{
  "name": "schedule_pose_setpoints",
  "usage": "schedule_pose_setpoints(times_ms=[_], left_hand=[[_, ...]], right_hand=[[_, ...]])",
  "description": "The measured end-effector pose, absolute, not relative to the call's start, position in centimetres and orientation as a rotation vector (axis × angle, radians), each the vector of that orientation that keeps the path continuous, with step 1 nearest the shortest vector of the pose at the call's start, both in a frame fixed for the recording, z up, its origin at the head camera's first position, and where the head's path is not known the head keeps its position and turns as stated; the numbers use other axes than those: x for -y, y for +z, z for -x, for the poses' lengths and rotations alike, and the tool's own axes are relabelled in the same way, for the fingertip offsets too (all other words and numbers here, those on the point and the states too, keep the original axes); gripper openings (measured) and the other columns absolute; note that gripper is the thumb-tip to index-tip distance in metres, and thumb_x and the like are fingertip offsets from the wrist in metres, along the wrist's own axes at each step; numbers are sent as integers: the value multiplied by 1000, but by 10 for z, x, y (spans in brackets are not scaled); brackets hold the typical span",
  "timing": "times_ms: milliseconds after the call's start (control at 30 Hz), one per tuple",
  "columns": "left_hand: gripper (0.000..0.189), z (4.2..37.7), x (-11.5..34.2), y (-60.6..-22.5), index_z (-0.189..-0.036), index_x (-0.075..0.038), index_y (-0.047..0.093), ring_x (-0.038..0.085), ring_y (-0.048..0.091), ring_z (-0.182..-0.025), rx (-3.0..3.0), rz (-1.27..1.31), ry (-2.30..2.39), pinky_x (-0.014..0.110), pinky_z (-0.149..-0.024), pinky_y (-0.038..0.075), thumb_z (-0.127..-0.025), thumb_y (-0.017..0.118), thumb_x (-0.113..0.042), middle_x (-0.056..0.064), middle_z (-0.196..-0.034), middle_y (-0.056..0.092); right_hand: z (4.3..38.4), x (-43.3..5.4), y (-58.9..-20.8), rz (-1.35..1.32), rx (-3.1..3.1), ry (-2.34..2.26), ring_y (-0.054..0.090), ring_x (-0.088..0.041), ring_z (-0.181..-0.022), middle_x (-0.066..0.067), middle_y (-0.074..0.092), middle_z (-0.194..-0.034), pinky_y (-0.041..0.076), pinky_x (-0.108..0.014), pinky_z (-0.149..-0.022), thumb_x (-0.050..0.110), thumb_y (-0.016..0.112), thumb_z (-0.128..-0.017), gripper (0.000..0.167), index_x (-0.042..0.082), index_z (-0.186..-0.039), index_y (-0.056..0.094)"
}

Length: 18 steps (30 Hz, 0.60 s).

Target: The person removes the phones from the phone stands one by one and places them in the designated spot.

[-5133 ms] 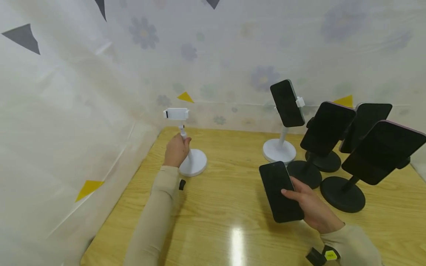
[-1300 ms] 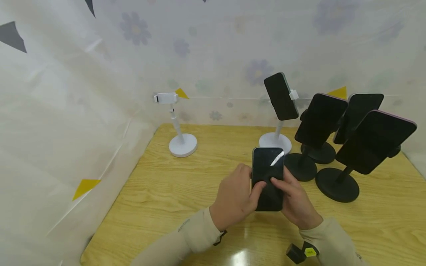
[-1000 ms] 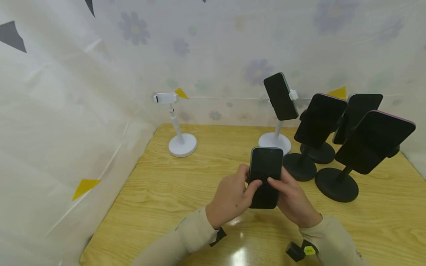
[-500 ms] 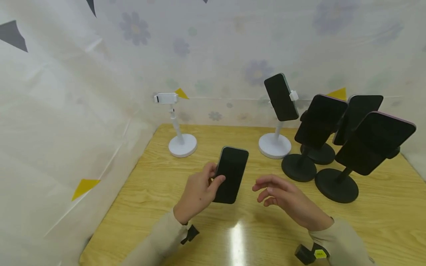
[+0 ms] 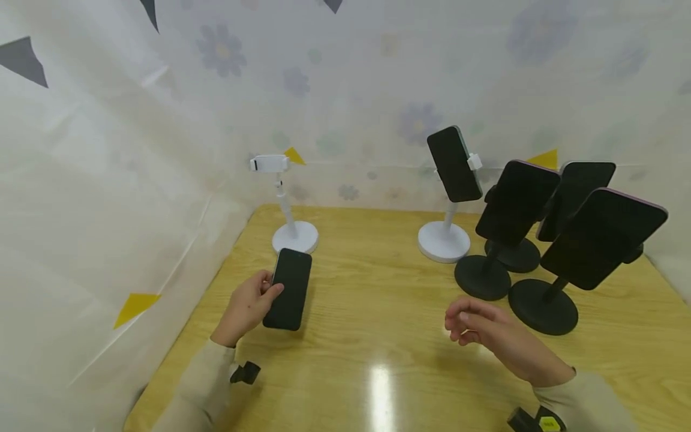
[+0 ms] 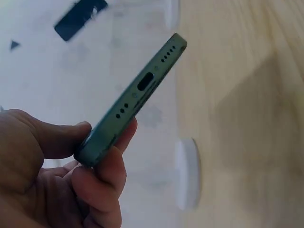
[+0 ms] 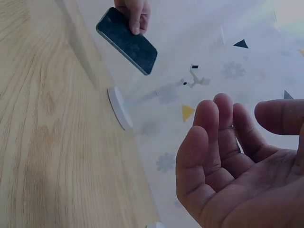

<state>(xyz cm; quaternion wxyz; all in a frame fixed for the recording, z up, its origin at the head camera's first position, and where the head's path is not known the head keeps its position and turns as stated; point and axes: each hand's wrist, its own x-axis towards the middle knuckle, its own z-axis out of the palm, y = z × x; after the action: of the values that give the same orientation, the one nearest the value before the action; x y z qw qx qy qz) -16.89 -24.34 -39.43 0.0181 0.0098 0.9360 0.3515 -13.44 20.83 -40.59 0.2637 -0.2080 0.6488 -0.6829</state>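
Observation:
My left hand (image 5: 247, 306) pinches a smartphone (image 5: 290, 289) by its left edge, thumb over the dark screen and fingers behind. The phone is above the table, in front of a white phone stand (image 5: 295, 236) whose clamp (image 5: 270, 163) bears no phone. In the left wrist view, the phone's green bottom edge (image 6: 135, 102) shows its charging port and speaker holes. My right hand (image 5: 502, 336) hovers above the table on the right, fingers loosely bent, and holds nothing. In the right wrist view its palm (image 7: 256, 190) is bare.
At the right, a second white stand (image 5: 444, 242) carries a phone (image 5: 454, 164). Several black stands (image 5: 542, 306) beside it also carry phones (image 5: 603, 238), standing close together near my right hand. A flowered curtain (image 5: 345, 90) hangs behind the wooden table (image 5: 367, 300).
Both hands held the phone about a second ago. My right hand has let go and drawn back to the right. My left hand has carried the phone left towards the bare white stand.

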Motion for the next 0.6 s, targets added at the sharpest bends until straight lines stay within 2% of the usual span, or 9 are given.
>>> schedule_pose_setpoints(times_ms=[167, 333, 533, 600], left_hand=[[21, 186, 264, -415, -99, -3, 50, 15, 40, -60, -2827, 72, 1090, 29, -56, 35, -101, 54, -24, 1, -71, 41], [23, 200, 276, -433, -99, -2, 53, 18, 46, -69, -2800, 165, 985, 30, -60, 38, -101, 54, -25, 5, -78, 49], [34, 215, 283, -441, -74, -10, 42, 16, 35, -55, -2854, 174, 865, 29, -55, 31, -101, 54, -27, 1, -61, 36], [34, 218, 283, -441, -76, -7, 48, 17, 40, -57, -2858, 200, 816, 29, -55, 34, -101, 54, -29, 3, -62, 43]], right_hand=[[130, -217, -406, 526, -1828, -1910, 64, -13, -94, 5, 66, -105, 55, -27, -85, 15, 36, -109, 25, 12, -118, 59], [127, -216, -405, 536, -1858, -2015, 64, -12, -89, 4, 66, -101, 56, -27, -82, 11, 37, -108, 24, 8, -114, 60], [125, -215, -407, 577, -1924, -2167, 62, -11, -85, 4, 66, -98, 55, -25, -77, 4, 38, -106, 23, 6, -112, 61], [124, -216, -408, 581, -1928, -2199, 62, -11, -84, 4, 66, -97, 54, -25, -76, 2, 38, -106, 24, 7, -112, 61]])
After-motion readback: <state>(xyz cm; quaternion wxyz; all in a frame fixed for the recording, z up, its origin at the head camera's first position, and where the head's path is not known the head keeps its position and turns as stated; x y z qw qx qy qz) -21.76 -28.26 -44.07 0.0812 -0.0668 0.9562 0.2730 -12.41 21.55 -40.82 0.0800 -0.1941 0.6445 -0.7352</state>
